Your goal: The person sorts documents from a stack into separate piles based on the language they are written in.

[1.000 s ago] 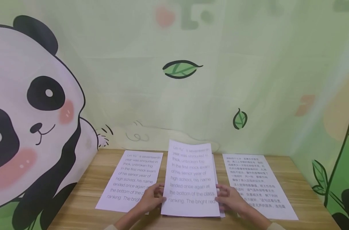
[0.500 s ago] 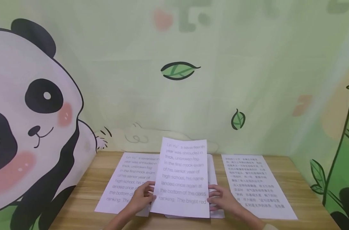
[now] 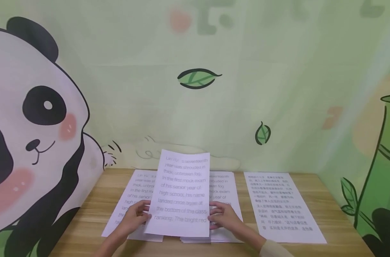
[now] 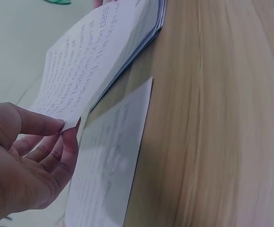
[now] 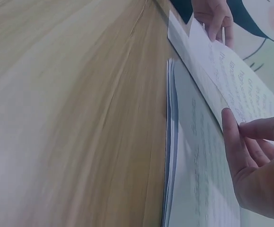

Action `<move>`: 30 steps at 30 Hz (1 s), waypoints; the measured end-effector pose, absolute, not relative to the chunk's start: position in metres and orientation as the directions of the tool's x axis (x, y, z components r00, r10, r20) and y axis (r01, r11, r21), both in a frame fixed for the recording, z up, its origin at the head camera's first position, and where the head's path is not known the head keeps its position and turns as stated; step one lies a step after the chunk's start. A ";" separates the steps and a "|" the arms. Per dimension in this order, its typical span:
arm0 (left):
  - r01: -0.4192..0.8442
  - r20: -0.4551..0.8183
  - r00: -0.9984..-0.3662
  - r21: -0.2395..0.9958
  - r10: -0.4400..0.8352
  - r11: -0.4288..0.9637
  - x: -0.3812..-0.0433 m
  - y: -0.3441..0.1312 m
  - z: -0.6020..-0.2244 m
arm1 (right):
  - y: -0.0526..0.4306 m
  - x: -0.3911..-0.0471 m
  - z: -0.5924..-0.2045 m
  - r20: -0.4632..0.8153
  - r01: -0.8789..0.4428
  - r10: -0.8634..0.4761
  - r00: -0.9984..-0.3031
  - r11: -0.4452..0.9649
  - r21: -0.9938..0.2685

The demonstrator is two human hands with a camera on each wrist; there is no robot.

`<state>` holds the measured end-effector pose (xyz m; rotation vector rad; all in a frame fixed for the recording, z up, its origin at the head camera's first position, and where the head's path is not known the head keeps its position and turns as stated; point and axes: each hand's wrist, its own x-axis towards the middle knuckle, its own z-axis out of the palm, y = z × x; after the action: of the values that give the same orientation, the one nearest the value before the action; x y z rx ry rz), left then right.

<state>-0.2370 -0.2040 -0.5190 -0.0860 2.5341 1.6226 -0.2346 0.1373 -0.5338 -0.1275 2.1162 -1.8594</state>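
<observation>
Shifting left since the earlier head frames, a white rectangular paper sheet with grey English print point(image 3: 180, 194) is now hanging tilted over the left half of the pale brown wood-grain worktop point(image 3: 93, 214), its top rising past the back edge in head view. My left hand point(image 3: 135, 217) is pinching its near left corner between thumb and fingers; my right hand point(image 3: 225, 217) is clamping thumb and fingers on its right edge, low down. Behind it, a flat white paper sheet with matching print point(image 3: 137, 192) is lying toward the worktop's left edge, partly covered. A layered white paper stack, also English-printed point(image 3: 225, 192), is resting near the middle. Toward the right edge, a white paper sheet with Chinese print point(image 3: 283, 207) is lying flat, apart from the stack.
</observation>
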 end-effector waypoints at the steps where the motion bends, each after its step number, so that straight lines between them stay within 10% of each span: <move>1: -0.118 -0.142 -0.990 0.896 0.024 0.428 -0.237 -0.209 -0.518 | 0.132 -0.235 -0.534 -0.179 0.144 -0.279 -0.944 0.141 -0.979; 30: -0.283 -0.266 -0.958 0.826 -0.106 0.487 -0.239 -0.298 -0.526 | 0.025 -0.246 -0.552 -0.161 0.144 -0.341 -0.926 0.076 -0.987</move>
<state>-0.2386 -0.2983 -0.5257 -0.3370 2.5503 1.4679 -0.2457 0.0249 -0.5517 -0.1964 2.0103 -1.9115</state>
